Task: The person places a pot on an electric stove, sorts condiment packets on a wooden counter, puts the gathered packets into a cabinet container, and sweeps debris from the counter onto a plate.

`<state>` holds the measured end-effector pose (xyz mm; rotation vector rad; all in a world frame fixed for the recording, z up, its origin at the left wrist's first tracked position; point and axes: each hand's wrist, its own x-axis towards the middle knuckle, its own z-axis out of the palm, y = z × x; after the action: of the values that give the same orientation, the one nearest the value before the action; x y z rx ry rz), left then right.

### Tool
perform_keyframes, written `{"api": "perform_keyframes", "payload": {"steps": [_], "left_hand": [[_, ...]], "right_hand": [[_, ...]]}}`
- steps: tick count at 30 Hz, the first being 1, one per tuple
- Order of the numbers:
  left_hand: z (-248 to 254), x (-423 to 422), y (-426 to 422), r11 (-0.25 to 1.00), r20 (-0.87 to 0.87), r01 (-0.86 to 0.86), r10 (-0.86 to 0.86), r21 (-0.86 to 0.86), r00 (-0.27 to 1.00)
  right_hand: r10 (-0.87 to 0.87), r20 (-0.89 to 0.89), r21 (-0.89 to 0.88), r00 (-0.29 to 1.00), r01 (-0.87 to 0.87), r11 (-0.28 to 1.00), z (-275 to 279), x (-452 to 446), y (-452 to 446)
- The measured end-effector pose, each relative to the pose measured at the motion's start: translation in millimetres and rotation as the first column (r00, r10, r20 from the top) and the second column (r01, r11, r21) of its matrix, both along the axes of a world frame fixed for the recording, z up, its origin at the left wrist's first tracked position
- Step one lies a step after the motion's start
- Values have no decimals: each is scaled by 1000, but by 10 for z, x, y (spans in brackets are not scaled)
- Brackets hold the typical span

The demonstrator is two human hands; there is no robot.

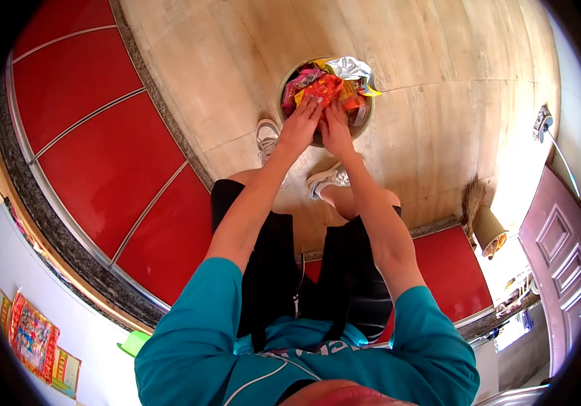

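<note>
The left hand and right hand lie side by side, fingers extended on the red wrapper atop the pile in the bin; from above, I can't tell whether they pinch it or only press. Hard pushing could squeeze packaging outward: the silver wrapper overhangs the rim and might slip to the floor. Lopsided pressure could tip the bin towards the 2 shoes nearby.
</note>
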<state>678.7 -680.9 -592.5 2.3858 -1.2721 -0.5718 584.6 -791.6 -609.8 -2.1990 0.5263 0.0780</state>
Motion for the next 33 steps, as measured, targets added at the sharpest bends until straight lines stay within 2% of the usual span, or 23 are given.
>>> {"api": "perform_keyframes", "payload": {"steps": [3, 5, 8, 9, 10, 11, 12, 13, 14, 15, 16, 18, 19, 20, 22, 23, 24, 26, 28, 30, 33], "left_hand": [[-214, 43, -40, 999, 14, 10, -10, 32, 1000], [-377, 84, -66, 998, -70, -50, 53, 34, 996], [-671, 90, -127, 992, -49, -69, 75, 106, 996], [-713, 83, -190, 979, -134, -122, 145, 164, 980], [-758, 96, -238, 979, -138, -121, 144, 163, 980], [-839, 152, -328, 908, -254, -20, 139, 419, 957], [-952, 178, -389, 768, -362, 112, 164, 631, 918], [-1130, 119, -362, 768, -366, 115, 163, 630, 916], [-1282, 59, -325, 800, -311, 30, 199, 599, 929], [-1366, 61, -335, 828, -250, -62, 238, 557, 939], [-1416, 65, -351, 832, -238, -69, 236, 550, 942], [-1373, 16, -335, 884, -58, -74, 113, 462, 992], [-1394, 1, -256, 962, -98, -187, 210, 200, 973], [-1393, -51, -204, 964, -89, -184, 204, 194, 975], [-898, -53, -124, 945, 223, -45, -30, 324, 974], [-665, -14, -113, 961, -10, -58, 63, 270, 998], [-501, 1, -79, 985, 24, -62, 59, 163, 998], [-171, -1, -51, 985, -5, 0, 1, 174, 1000], [-66, -46, -40, 988, -6, -4, 5, 153, 1000], [88, -99, -48, 991, -15, -7, 9, 133, 1000], [293, -66, -61, 960, -181, 35, 17, 278, 983]], "right_hand": [[26, -28, 12, 999, -25, 1000, -147, 57, -21], [35, -29, 25, 999, -34, 999, -220, 145, -27], [54, -139, -4, 989, -55, 998, -479, 245, 33], [65, -208, -11, 976, -69, 998, -548, 263, 33], [73, -275, -22, 959, -82, 996, -625, 288, 16], [68, -273, -34, 960, -80, 996, -720, 328, -14], [83, -326, -76, 942, -114, 991, -855, 321, -11], [101, -382, -106, 918, -152, 983, -964, 278, 27], [99, -384, -105, 918, -150, 983, -1067, 254, 41], [95, -397, -50, 913, -125, 991, -1194, 265, 15], [91, -404, 2, 910, -98, 995, -1293, 292, -24], [107, -330, -78, 938, -141, 987, -1334, 265, -39], [138, -357, -88, 924, -180, 980, -1305, 264, -39], [165, -384, -98, 908, -218, 971, -1260, 266, -48], [86, -260, -177, 962, -135, 975, -987, 304, -38], [39, -388, 14, 921, -36, 999, -788, 286, -25], [25, -345, -47, 938, -44, 998, -673, 247, -10], [-35, -207, -145, 978, 5, 989, -532, 171, 27], [-76, -161, -162, 984, 50, 985, -261, 156, 39], [-164, -24, -92, 986, 161, 983, 14, 101, 52], [-218, 22, -19, 976, 218, 976, 388, 67, 8]]}}
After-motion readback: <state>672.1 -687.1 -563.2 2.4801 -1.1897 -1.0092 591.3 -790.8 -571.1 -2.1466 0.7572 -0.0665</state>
